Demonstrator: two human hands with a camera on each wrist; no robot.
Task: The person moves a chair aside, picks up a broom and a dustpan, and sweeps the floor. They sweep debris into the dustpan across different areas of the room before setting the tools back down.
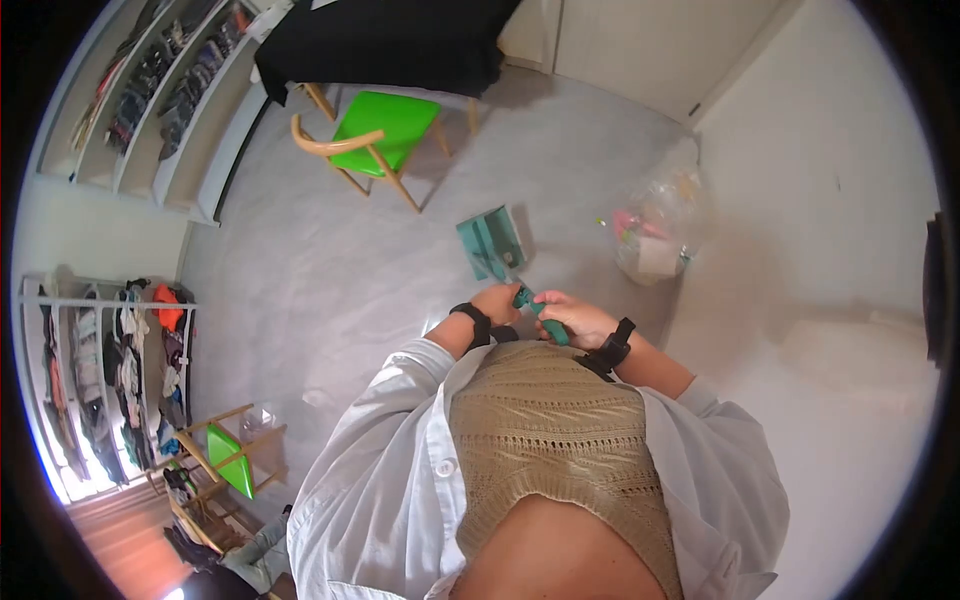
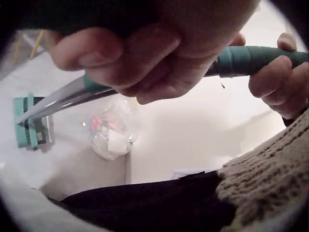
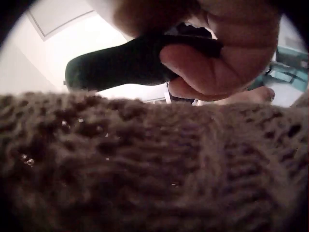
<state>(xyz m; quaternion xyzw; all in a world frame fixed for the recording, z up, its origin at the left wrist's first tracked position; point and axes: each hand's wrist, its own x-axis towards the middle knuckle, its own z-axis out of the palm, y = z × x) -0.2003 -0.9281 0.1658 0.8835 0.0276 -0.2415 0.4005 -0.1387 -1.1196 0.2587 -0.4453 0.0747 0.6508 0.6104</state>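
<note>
A teal long-handled dustpan (image 1: 488, 240) is in front of the person in the head view, its box close over the grey floor. From it a silver pole (image 2: 65, 99) runs up to the hands. Fingers of the left hand (image 1: 495, 302) curl round the handle near a dark joint. The right hand (image 1: 580, 320) grips the teal end grip (image 1: 554, 332), close to the knitted top. In the right wrist view the rounded handle end (image 3: 106, 67) sticks out past the curled fingers. The left palm is hidden.
A clear plastic bag of rubbish (image 1: 655, 235) stands by the wall at right. Ahead are a green-seated chair (image 1: 390, 130) and a black-covered table (image 1: 390, 45). Shelves (image 1: 150, 110) and a clothes rack (image 1: 110, 300) line the left, with another green chair (image 1: 230, 460) nearby.
</note>
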